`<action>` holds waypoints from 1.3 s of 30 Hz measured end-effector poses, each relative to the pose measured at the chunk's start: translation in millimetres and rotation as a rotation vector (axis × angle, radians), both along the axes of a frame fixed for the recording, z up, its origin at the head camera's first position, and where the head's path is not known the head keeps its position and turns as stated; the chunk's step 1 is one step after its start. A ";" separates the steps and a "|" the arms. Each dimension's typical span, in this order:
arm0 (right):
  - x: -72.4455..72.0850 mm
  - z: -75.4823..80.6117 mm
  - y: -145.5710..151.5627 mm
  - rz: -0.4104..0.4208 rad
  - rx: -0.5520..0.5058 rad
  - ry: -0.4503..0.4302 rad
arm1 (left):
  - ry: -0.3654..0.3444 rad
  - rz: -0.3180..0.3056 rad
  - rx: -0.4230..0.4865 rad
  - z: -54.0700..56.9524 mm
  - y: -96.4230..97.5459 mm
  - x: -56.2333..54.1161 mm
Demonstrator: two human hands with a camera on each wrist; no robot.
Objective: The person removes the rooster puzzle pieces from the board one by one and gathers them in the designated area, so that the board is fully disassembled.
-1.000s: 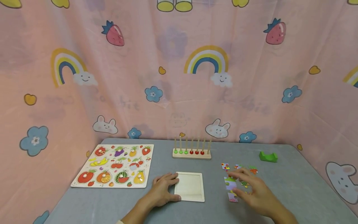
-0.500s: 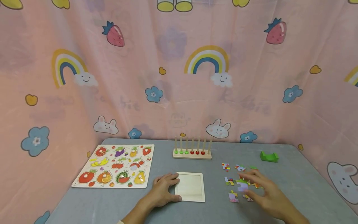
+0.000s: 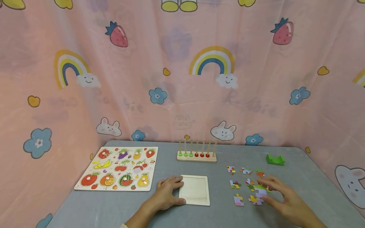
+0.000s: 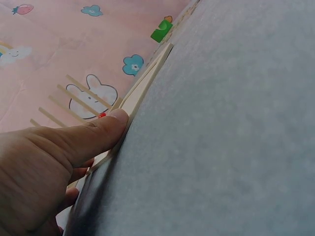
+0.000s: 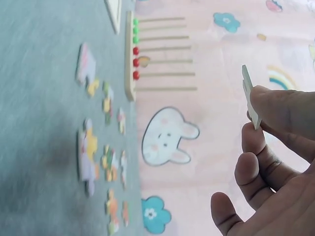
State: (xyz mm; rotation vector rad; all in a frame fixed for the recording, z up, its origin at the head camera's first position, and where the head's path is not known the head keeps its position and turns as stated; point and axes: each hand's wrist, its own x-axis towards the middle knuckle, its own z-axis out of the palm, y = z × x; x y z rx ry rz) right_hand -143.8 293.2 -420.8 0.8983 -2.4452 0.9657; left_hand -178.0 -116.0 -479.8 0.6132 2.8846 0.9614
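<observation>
My left hand (image 3: 166, 194) holds the left side of a square wooden puzzle tray (image 3: 195, 190), its bare recessed face up on the table. The thumb lies at the tray's near left corner and the fingers at the far left one. My right hand (image 3: 289, 204) pinches a jigsaw piece (image 3: 260, 192), lilac and green on its printed face, between thumb and fingers. In the right wrist view this held piece (image 5: 248, 96) is seen edge-on, raised off the table. Several loose jigsaw pieces (image 3: 239, 200) lie below and left of it in rough rows, some partly covered.
A fruit peg puzzle board (image 3: 115, 169) lies at the left. At the back middle stands a wooden counting rack (image 3: 196, 156) with green and red beads on pegs. A green curved block (image 3: 275, 159) sits at the back right. A printed pink curtain (image 3: 182, 107) surrounds the table.
My right hand has carried the pinched jigsaw piece to the right over the loose pieces, uncovering those on the left. My left hand stays on the tray.
</observation>
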 end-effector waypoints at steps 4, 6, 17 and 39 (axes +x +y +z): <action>1.0 -4.8 9.4 -0.024 0.010 -0.003 | -0.001 -0.004 0.005 0.1 0.7 -0.1; 1.3 -7.1 13.7 -0.024 0.010 -0.011 | 0.001 -0.007 0.008 0.0 1.1 -0.1; -1.1 -22.1 36.0 -0.169 0.069 -0.128 | -0.001 -0.005 0.003 -1.5 1.3 -1.5; -14.8 -50.5 48.7 -0.247 0.167 -0.480 | 0.002 -0.010 0.004 0.6 -0.2 0.4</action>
